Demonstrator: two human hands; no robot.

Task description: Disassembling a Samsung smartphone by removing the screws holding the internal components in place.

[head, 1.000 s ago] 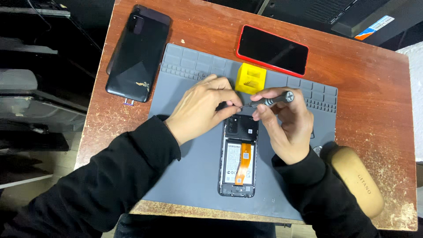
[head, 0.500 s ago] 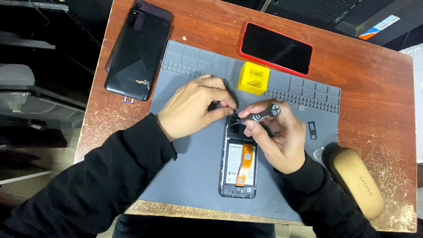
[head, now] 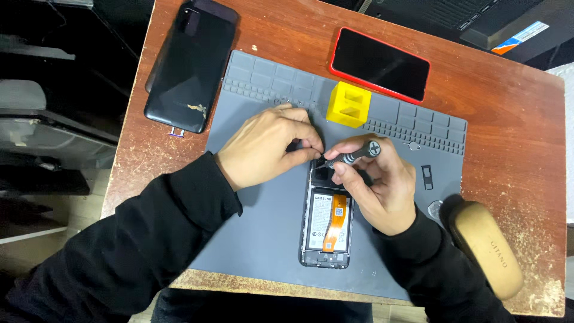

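Opened phone (head: 326,224), its back cover off so that the battery and an orange flex cable show, lies lengthwise on the grey work mat (head: 263,239), near the mat's front edge. Left hand (head: 269,146) rests at the phone's upper end, thumb and forefinger pressed together on a small dark part there. Right hand (head: 379,185) pinches a slim screwdriver (head: 353,155) between thumb and fingers, the tip pointing into the same upper end, just beside the left fingertips. Yellow block (head: 348,104) stands on the mat beyond the hands. Two small dark parts (head: 426,177) lie on the mat to the right. Black back cover (head: 191,63) and a red-edged phone (head: 379,64), screen up, lie on the wooden table (head: 508,119); a tan case (head: 485,248) sits at the right.
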